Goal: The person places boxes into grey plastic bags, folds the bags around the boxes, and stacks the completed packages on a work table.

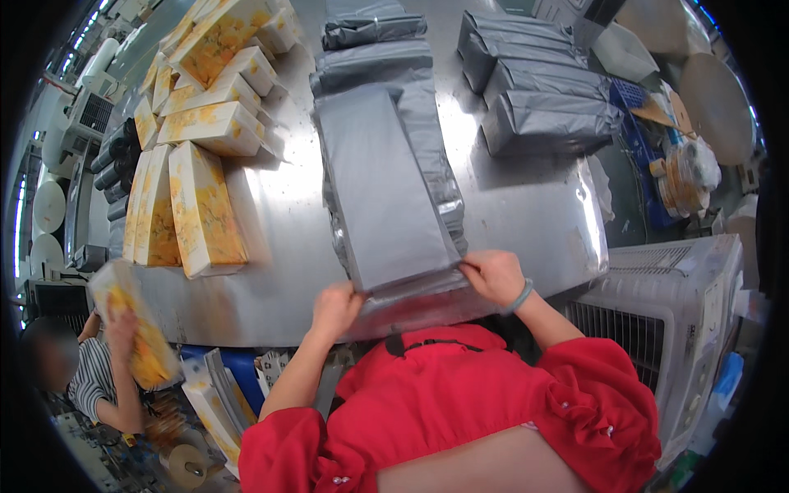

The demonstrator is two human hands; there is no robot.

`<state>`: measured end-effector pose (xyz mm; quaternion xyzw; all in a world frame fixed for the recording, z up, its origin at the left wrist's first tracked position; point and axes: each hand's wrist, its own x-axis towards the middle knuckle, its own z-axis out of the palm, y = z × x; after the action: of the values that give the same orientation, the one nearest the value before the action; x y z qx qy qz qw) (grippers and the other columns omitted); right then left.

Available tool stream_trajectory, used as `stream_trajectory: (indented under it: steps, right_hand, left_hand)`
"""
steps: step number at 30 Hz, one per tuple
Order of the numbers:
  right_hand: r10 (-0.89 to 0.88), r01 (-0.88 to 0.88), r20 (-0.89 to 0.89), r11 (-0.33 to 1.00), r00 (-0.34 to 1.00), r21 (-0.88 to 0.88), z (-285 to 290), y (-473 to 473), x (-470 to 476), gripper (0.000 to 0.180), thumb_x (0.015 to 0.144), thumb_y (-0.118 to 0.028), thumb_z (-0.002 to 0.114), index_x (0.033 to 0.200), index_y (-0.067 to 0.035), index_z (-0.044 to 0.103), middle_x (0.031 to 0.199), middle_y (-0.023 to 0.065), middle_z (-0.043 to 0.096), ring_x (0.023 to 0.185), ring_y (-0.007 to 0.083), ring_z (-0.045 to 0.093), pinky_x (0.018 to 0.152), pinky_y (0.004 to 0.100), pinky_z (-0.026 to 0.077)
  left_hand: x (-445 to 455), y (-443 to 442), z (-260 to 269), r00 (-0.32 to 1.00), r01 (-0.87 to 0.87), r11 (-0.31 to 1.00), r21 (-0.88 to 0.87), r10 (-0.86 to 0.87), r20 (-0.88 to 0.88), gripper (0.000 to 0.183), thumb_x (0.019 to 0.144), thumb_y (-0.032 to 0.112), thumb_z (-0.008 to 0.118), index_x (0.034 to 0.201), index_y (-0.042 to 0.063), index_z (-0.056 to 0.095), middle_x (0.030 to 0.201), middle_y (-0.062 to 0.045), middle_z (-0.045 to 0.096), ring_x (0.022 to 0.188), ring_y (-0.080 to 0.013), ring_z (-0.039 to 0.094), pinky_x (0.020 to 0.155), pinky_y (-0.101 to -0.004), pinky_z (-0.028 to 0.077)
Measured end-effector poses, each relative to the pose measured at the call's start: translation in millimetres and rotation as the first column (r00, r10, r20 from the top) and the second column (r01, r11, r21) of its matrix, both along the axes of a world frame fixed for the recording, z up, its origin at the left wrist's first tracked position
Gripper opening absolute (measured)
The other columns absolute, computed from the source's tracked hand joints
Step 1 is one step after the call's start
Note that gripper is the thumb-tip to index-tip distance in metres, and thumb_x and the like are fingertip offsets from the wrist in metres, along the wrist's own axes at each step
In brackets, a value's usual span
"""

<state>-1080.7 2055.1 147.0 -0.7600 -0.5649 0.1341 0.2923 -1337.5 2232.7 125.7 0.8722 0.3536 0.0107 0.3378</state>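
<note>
A flat grey plastic mailing bag (382, 185) lies on a stack of like bags (376, 58) down the middle of the metal table. My left hand (336, 308) pinches the near left corner of the top bag. With fingers closed on its near right corner, my right hand (493, 277) wears a pale bracelet at the wrist. To the left stand and lie several white packs with a yellow flower print (206, 209). Filled grey bags (542, 123) sit in a row at the right.
At the lower left a co-worker (102, 376) holds another printed pack (135, 326). A translucent plastic-cased appliance (653, 308) stands beside the table's right end. Farther right, a blue basket (641, 148) and rolls of tape (684, 179) are in view. Dark rolls (117, 160) lie at the far left.
</note>
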Motion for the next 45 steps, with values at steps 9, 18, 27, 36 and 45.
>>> stream_trajectory:
  steps: [9,18,27,36,45]
  right_hand:
    - [-0.128,0.064,-0.431,0.985,0.893,-0.160,-19,-29,-14,0.016,0.085,-0.014,0.053,0.093,-0.001,0.057,0.075,0.0220,0.058,0.075,0.0413,0.056,0.063,0.0453,0.044]
    - [-0.101,-0.133,-0.979,0.983,0.180,-0.126,-39,-51,2,0.029,0.094,-0.005,0.041,0.120,0.004,0.048,0.115,0.0044,0.057,0.102,0.0108,0.054,0.090,0.0271,0.045]
    - [0.150,-0.224,-0.406,0.964,0.902,-0.142,-14,-34,0,0.020,0.086,-0.008,0.046,0.103,0.001,0.053,0.085,0.0254,0.058,0.080,0.0441,0.055,0.066,0.0462,0.045]
    - [0.007,-0.192,-0.677,0.961,0.736,-0.199,-34,-62,12,0.037,0.084,-0.003,0.046,0.120,0.002,0.049,0.106,0.0161,0.062,0.095,0.0335,0.061,0.083,0.0368,0.048]
    - [0.617,-0.785,0.612,0.620,0.494,0.008,10,9,33,0.031,0.074,-0.014,0.060,0.105,-0.012,0.060,0.125,0.0050,0.054,0.117,0.0208,0.047,0.096,0.0402,0.039]
  left_hand:
    - [96,-76,17,0.854,0.078,0.992,0.104,-0.120,0.507,0.018,0.075,0.011,0.068,0.080,0.002,0.054,0.071,-0.013,0.054,0.067,-0.0304,0.052,0.059,-0.0388,0.042]
    - [-28,-136,-24,0.901,0.017,0.992,0.129,-0.071,0.429,0.013,0.079,-0.004,0.057,0.092,-0.002,0.058,0.088,-0.017,0.060,0.081,-0.0344,0.059,0.071,-0.0391,0.048]
    - [105,-104,16,0.897,0.066,0.997,-0.041,-0.041,0.440,0.030,0.076,0.007,0.066,0.103,0.003,0.053,0.097,-0.014,0.053,0.069,-0.0254,0.054,0.064,-0.0333,0.046]
    - [-124,-177,-66,0.940,-0.329,0.931,-0.159,0.339,0.035,0.006,0.084,0.003,0.055,0.089,0.002,0.054,0.089,-0.017,0.060,0.080,-0.0339,0.059,0.068,-0.0379,0.047]
    - [-17,-33,71,0.836,0.433,0.540,0.722,-0.540,-0.097,0.025,0.070,0.008,0.058,0.094,0.007,0.058,0.104,-0.010,0.059,0.091,-0.0274,0.056,0.084,-0.0390,0.045]
